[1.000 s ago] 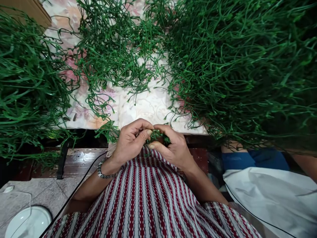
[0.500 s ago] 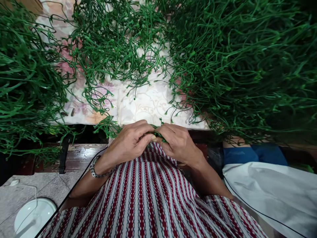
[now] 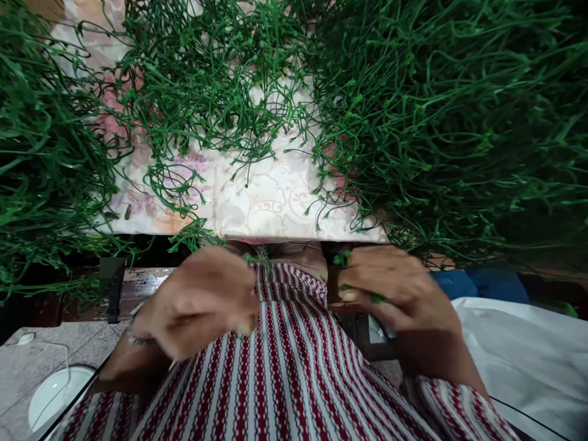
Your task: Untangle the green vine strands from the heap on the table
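My left hand (image 3: 202, 300) is blurred with motion over my striped lap (image 3: 285, 373), fingers curled around a small green plastic sprig (image 3: 257, 258) that pokes out near its top. My right hand (image 3: 397, 285) has swung out to the right, closed on a bit of green stem (image 3: 374, 298) that shows between its fingers. Both hands sit just below the edge of the floral cloth (image 3: 261, 208). Piles of green artificial stems (image 3: 436, 122) cover the cloth ahead.
A big heap of green stems (image 3: 41, 159) fills the left side, another mass (image 3: 206, 73) sits at the top middle. A white round object (image 3: 57, 395) with a cable lies on the grey floor at lower left. White fabric (image 3: 528, 361) and something blue (image 3: 478, 283) lie at right.
My hands were pressed together working one green sprig at the middle. Now they have pulled apart, the left dropping down-left and the right moving right, each keeping a green piece.
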